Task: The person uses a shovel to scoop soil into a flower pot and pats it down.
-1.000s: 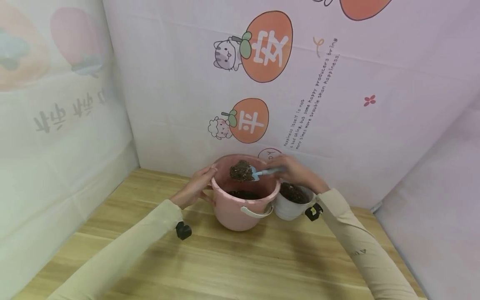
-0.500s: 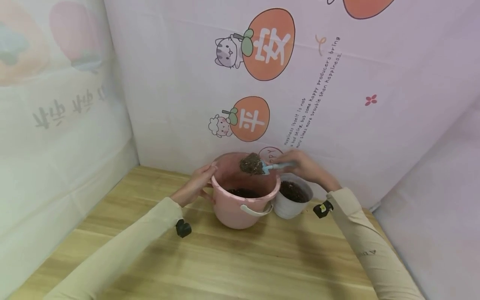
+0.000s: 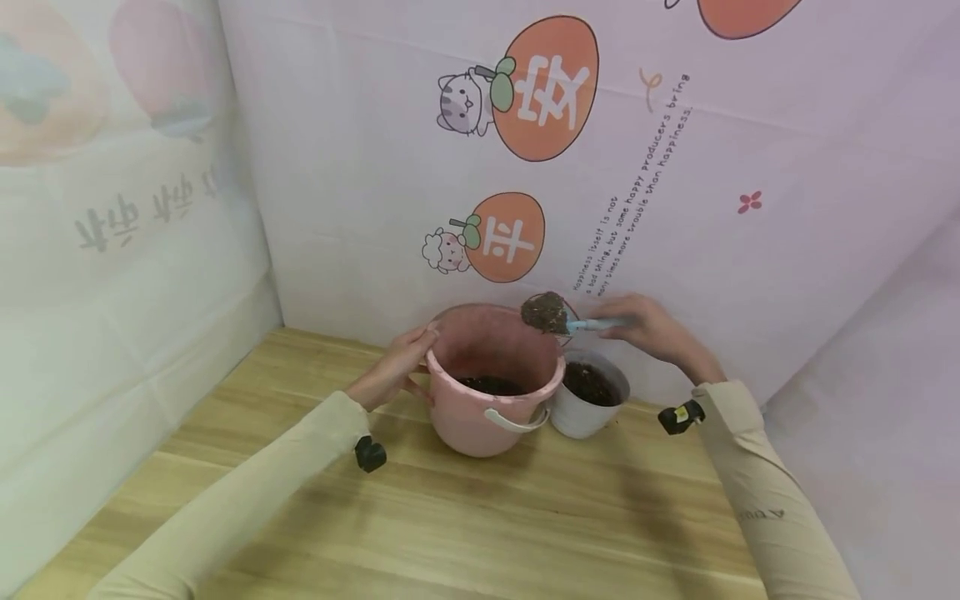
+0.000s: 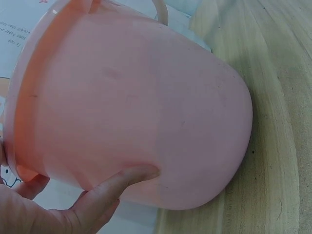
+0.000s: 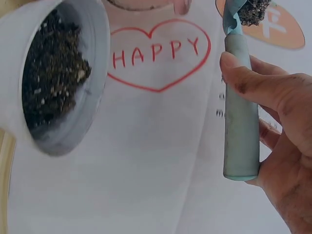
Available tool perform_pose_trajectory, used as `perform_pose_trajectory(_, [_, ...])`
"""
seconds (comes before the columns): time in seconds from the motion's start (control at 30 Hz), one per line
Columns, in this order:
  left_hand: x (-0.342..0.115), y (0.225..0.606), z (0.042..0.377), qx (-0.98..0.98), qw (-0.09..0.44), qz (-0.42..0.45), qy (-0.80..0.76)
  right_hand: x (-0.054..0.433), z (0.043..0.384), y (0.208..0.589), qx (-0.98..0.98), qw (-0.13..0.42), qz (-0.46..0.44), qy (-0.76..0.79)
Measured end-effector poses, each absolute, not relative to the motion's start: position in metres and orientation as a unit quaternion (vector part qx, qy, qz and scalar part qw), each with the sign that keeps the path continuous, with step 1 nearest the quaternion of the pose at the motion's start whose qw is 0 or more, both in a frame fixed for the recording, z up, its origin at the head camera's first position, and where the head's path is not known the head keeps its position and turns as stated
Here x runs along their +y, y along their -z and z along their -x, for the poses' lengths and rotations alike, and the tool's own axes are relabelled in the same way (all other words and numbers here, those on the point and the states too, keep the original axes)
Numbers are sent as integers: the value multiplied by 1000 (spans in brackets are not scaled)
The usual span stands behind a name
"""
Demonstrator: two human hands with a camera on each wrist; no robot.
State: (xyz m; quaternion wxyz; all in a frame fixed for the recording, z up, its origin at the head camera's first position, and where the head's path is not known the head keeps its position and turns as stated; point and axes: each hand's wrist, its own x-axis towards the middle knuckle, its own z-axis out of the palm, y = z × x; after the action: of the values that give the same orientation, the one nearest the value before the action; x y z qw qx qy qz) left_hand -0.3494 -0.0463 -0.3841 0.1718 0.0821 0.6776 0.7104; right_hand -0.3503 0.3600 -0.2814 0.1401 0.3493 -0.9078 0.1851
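Note:
A pink bucket (image 3: pixel 468 429) with dark soil (image 3: pixel 491 385) at its bottom stands by the back wall. My left hand (image 3: pixel 397 364) grips its left rim; in the left wrist view one finger (image 4: pixel 139 174) lies along the outer wall. In my right hand (image 3: pixel 651 329) is the handle of a blue trowel (image 5: pixel 241 112), raised above the gap between bucket and pot. A heaped lump of soil (image 3: pixel 543 313) sits on its blade. Below, right of the bucket, stands a white pot (image 3: pixel 576 421) partly filled with soil (image 5: pixel 56 73).
The bucket's white carrying handle (image 3: pixel 517 427) hangs down at the front right. Printed cloth (image 3: pixel 360 192) encloses the wooden table (image 3: pixel 450 525) at the back and both sides. A few soil crumbs lie beside the pot.
The trowel with its load of soil has moved from over the bucket to the right and up, toward the space above the white pot. My left hand stays on the bucket rim.

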Motion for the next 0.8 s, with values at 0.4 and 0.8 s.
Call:
perform_pose_trajectory(0.4, [-46, 384, 348, 673, 168, -83, -716, 394, 343, 280, -930, 128, -292, -185])
perform_pose_trajectory(0.8, [-45, 385, 347, 675, 164, -96, -713, 420, 333, 285, -938, 140, -273, -163])
